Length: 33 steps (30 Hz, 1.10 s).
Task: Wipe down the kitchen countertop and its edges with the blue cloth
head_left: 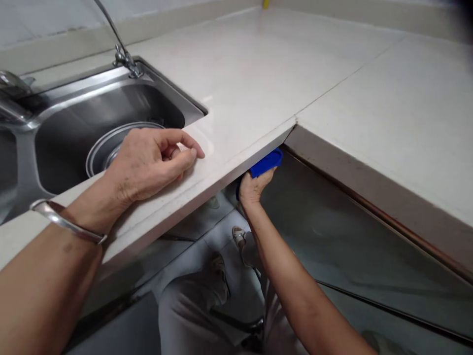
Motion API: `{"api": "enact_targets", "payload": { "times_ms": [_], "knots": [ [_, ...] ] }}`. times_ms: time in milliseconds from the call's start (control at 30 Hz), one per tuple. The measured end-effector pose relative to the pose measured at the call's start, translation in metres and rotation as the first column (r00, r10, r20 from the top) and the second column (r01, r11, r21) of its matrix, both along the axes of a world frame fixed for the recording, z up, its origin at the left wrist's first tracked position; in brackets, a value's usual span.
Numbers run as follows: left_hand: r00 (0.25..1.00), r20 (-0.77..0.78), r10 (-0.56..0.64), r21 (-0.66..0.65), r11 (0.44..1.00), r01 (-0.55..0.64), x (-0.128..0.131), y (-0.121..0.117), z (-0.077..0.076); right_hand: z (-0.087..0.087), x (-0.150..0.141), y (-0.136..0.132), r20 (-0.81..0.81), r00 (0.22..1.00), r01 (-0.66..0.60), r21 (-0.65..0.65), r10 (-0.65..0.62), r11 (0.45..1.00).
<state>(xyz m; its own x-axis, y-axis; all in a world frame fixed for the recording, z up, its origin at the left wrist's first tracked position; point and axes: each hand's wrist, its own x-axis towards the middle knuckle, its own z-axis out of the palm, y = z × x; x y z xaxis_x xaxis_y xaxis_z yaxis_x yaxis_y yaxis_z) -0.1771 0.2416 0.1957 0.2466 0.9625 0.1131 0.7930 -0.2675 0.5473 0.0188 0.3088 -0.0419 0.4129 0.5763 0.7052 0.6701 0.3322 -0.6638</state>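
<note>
- While you crouch low by the counter corner, your right hand (254,186) is up under the overhang w/ fingers closed round a blue cloth/pad (266,162); it's pinched btwn hand and the underside edge of the countertop (258,88), prob. so pressure goes straight onto that edge.
- Blue cloth/pad sits right at the inner corner, touching the counter lip, just beside the brown trim strip (369,192) of the adjoining slab.
- Your left hand (151,160) lies on top of the countertop near the front edge, fingers curled w/ thumb meeting fingertips, holding nothing visible; reads as a brace to steady you while the other arm reaches under.
- Metal bangle (66,222) on left wrist, clear of the surface.
- Sink (55,148) just beyond the left hand, a round metal bowl/lid (107,148) inside; faucet (123,56) at its back rim.
- Below: grey floor tiles, your knees and a sandalled foot (239,236), so the stance is a squat.
</note>
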Motion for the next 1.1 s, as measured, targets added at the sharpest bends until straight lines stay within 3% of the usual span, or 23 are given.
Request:
{"api": "enact_targets", "payload": {
  "times_ms": [100, 300, 433, 533, 600, 667, 800, 900, 1000, 1100],
  "knots": [
    [1.000, 0.014, -0.012, 0.016, 1.000, 0.012, 0.000, 0.000, -0.001, 0.012, -0.010, -0.011, -0.090, 0.995, 0.058, 0.067, -0.052, 0.996],
    [0.998, 0.060, 0.002, 0.027, 1.000, -0.004, 0.000, 0.000, -0.002, 0.035, -0.054, -0.067, -0.135, 0.986, -0.093, 0.057, 0.100, 0.994],
    [0.997, 0.081, -0.009, 0.048, 0.999, 0.005, -0.002, 0.001, -0.002, 0.043, -0.090, -0.116, -0.049, 0.960, -0.276, -0.002, 0.275, 0.961],
    [0.997, 0.082, -0.011, 0.056, 0.998, 0.007, -0.004, 0.003, -0.004, 0.044, -0.115, -0.148, 0.034, 0.924, -0.373, -0.129, 0.380, 0.919],
    [0.996, 0.088, -0.019, 0.062, 0.998, 0.013, -0.004, 0.004, -0.005, 0.044, -0.126, -0.163, 0.156, 0.873, -0.421, -0.240, 0.463, 0.875],
    [0.996, 0.086, -0.026, 0.066, 0.998, 0.020, -0.005, 0.003, -0.003, 0.044, -0.128, -0.171, 0.333, 0.770, -0.457, -0.308, 0.544, 0.834],
    [0.997, 0.060, -0.044, 0.031, 0.999, 0.043, -0.008, -0.003, 0.001, 0.044, -0.106, -0.160, 0.640, 0.528, -0.496, -0.301, 0.558, 0.814],
    [0.997, 0.048, -0.055, 0.039, 0.998, 0.053, -0.011, -0.003, 0.001, 0.045, -0.073, -0.136, 0.753, 0.414, -0.497, -0.283, 0.511, 0.820],
    [0.999, 0.033, -0.039, 0.061, 0.997, 0.037, -0.010, -0.002, 0.000, 0.048, -0.036, -0.111, 0.779, 0.400, -0.415, -0.316, 0.483, 0.853],
    [1.000, 0.025, 0.000, 0.021, 1.000, -0.001, -0.005, -0.002, 0.002, 0.053, 0.003, -0.088, 0.768, 0.455, -0.309, -0.338, 0.451, 0.889]
  ]
}}
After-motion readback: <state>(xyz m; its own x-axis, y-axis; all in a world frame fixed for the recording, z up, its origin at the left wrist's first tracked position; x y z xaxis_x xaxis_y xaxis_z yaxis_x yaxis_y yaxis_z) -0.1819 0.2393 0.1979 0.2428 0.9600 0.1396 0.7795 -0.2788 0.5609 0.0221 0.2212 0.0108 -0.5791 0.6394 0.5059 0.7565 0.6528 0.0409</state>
